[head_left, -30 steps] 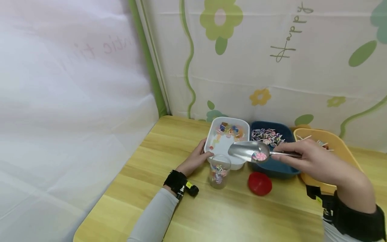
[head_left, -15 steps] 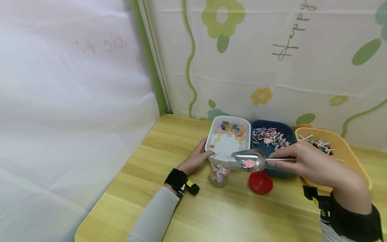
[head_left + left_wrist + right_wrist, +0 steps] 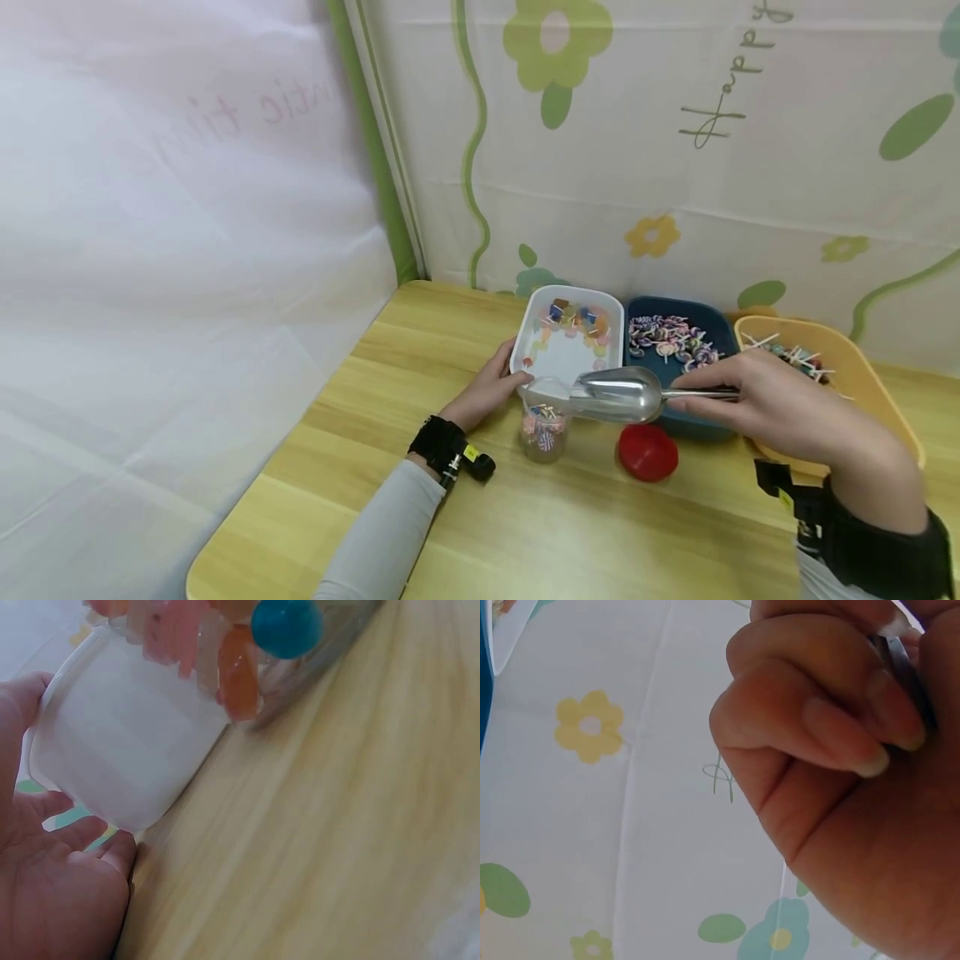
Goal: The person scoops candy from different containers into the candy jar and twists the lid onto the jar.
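Note:
My right hand (image 3: 780, 408) grips the handle of a shiny metal scoop (image 3: 618, 393). The scoop's lip meets the rim of a clear plastic cup (image 3: 544, 446), and no candy shows in its bowl. Small colourful lollipops lie inside the cup, which stands upright on the table. My left hand (image 3: 487, 393) holds the near left corner of a white bin (image 3: 558, 360), thumb at the rim and fingers curled against the outside. In the left wrist view, the cup's orange, pink and blue candies appear close up beside the white bin (image 3: 127, 727).
A dark blue bin (image 3: 697, 427) of striped lollipops stands right of the white one. Beyond it is a yellow bin (image 3: 888, 408) with more lollipops, partly behind my right hand. A red bowl-like piece (image 3: 648, 452) lies near the cup. A printed curtain (image 3: 585, 192) hangs behind the table.
The scoop has moved left and down to the cup's mouth and tilted. The pink swirl lollipop seen in it earlier no longer shows there. My left hand has stayed on the white bin.

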Demonstrator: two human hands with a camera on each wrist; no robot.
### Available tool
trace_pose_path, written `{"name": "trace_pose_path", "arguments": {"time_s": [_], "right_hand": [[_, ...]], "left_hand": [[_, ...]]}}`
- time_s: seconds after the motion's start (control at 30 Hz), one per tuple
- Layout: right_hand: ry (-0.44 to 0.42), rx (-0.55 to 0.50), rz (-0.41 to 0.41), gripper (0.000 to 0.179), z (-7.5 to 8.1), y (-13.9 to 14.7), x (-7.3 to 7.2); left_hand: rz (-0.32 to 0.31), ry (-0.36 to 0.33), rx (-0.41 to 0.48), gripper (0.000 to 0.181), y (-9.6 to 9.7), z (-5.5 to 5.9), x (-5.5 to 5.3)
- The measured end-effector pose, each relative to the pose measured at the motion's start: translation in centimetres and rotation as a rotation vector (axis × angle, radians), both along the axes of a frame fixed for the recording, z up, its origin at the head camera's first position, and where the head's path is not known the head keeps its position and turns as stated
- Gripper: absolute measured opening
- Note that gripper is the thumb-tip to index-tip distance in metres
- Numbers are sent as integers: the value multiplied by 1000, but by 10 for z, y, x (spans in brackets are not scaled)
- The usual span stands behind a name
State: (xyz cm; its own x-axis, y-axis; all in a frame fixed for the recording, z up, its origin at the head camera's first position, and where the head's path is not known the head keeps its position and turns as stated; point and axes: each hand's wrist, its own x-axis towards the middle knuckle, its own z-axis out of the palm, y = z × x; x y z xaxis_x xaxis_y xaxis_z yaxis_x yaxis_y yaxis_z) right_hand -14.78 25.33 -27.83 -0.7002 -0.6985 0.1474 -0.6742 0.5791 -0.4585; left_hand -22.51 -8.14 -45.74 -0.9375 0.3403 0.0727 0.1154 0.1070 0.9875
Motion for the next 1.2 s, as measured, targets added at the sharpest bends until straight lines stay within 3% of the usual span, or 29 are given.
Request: {"name": "trace_pose_path", "arguments": {"time_s": [0.27,0.43,0.63,0.8,0.93,1.07,1.2], "right_hand": [[171,-21,-128,17,-2,25,3],[222,-42,-219,16,0,48,4],[170,52,-321,19,-3,65,-3],[78,146,-339,22,-11,70,-19],[42,195,-296,20,-21,70,-33],[14,271,-288,19,-32,66,-45],[-44,325,-315,21,-39,59,-57]], "left_hand": [[17,-22,-6,69,1,-4,-3],[10,-25,5,70,0,-2,-2],[-17,-47,8,74,-2,9,7],[11,-35,7,75,0,18,12],[28,-29,35,74,2,17,13],[-3,-42,19,74,1,17,13],[-5,-35,6,73,1,11,5]]}}
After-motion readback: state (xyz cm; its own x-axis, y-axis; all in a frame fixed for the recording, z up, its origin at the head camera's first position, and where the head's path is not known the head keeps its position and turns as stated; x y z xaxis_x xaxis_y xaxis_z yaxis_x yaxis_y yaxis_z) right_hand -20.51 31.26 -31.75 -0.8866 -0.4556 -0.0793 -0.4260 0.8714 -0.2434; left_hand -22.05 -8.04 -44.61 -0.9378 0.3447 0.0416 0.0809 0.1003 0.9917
